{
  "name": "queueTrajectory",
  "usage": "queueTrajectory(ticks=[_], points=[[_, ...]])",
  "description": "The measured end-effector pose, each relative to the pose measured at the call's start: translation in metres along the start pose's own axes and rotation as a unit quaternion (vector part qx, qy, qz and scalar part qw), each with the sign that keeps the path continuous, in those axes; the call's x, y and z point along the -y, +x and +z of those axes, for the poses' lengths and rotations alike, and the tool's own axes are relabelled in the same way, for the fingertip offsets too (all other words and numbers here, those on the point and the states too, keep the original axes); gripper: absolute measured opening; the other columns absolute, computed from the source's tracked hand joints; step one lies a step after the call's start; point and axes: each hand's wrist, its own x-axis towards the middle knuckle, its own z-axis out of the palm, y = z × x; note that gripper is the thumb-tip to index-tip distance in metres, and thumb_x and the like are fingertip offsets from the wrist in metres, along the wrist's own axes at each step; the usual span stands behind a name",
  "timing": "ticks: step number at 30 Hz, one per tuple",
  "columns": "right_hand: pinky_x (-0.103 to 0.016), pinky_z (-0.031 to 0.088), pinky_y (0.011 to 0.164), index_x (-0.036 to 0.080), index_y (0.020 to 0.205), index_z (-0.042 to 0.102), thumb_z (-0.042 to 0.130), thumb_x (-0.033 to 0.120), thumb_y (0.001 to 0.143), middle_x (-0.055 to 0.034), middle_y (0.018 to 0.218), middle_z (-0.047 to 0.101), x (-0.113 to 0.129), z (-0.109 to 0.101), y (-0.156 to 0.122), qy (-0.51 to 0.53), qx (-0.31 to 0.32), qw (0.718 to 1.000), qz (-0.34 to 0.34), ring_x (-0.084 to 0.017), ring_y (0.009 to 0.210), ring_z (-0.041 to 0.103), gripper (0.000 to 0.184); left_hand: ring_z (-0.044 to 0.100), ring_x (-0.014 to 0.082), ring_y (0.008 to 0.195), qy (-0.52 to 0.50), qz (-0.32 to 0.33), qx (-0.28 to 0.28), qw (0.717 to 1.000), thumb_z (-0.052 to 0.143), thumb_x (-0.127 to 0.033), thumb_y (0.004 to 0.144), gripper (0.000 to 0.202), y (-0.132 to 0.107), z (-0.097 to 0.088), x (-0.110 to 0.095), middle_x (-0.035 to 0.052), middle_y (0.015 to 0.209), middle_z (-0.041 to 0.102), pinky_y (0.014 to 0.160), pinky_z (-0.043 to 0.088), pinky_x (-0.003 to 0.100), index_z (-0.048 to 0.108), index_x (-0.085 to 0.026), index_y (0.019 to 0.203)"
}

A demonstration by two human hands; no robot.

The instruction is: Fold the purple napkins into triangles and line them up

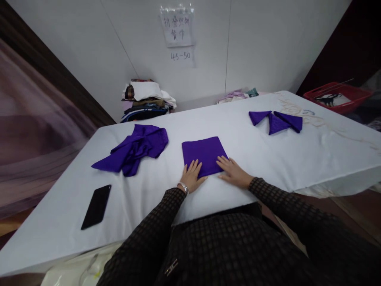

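A purple cloth napkin (204, 153), folded into a flat square, lies on the white tablecloth (166, 198) in front of me. My left hand (193, 176) rests with fingers spread on its near left corner. Across from it, my right hand (233, 171) lies flat, its fingertips on the napkin's near right edge. Neither hand grips anything. To the left sits a crumpled heap of purple cloth (139, 147). Farther off on the right, a purple cloth folded into pointed shapes (278, 121) stays apart from both hands.
A black phone (97, 206) lies near the table's left front. Behind the table are a stack of folded clothes (145, 101) and some pale cloth (233, 96). A red basket (337, 97) stands beyond the right edge. Handwritten paper signs (177, 29) hang on the wall.
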Motion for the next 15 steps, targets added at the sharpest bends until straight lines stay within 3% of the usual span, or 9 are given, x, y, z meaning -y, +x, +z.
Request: queueTrajectory(ticks=[3,7,11,15], points=[[-0.050,0.019,0.110,0.016,0.142,0.033,0.038,0.043,0.091,-0.0115,0.148,0.031,-0.024,-0.007,-0.029,-0.001,-0.067,0.997,0.041,-0.026,0.138,0.022,0.058,0.026,0.0255,0.136,-0.015,0.015,-0.047,0.999,0.041,-0.051,0.088,0.061,-0.011,-0.002,-0.005,0.0101,0.147,0.034,0.111,0.020,0.047,0.037,-0.018,0.138],[-0.051,0.028,0.106,0.018,0.139,0.039,0.033,0.032,0.092,-0.0103,0.137,0.048,-0.040,-0.007,-0.055,-0.014,-0.148,0.984,0.102,-0.026,0.132,0.035,0.050,0.044,0.0229,0.120,-0.035,0.032,-0.074,0.996,0.044,-0.034,0.088,0.038,-0.023,-0.002,-0.015,0.0074,0.126,0.055,0.102,0.035,0.040,0.055,-0.023,0.123],[-0.050,0.024,0.108,0.017,0.142,0.034,0.032,0.037,0.093,-0.0103,0.142,0.041,-0.010,0.002,-0.041,-0.035,-0.094,0.994,0.051,-0.025,0.134,0.030,0.053,0.045,0.0240,0.117,-0.026,0.027,-0.079,0.996,0.042,-0.034,0.089,0.039,-0.021,0.000,-0.029,0.0083,0.124,0.055,0.100,0.037,0.041,0.054,-0.023,0.124],[-0.048,0.016,0.111,0.009,0.142,0.033,0.031,0.053,0.092,-0.0155,0.148,0.030,0.038,0.020,-0.013,-0.074,-0.030,0.997,-0.017,-0.027,0.138,0.021,0.066,0.030,0.0260,0.133,0.006,0.018,-0.050,0.999,0.040,-0.044,0.089,0.054,-0.020,0.010,-0.038,0.0115,0.143,0.039,0.108,0.027,0.043,0.041,-0.016,0.136]])
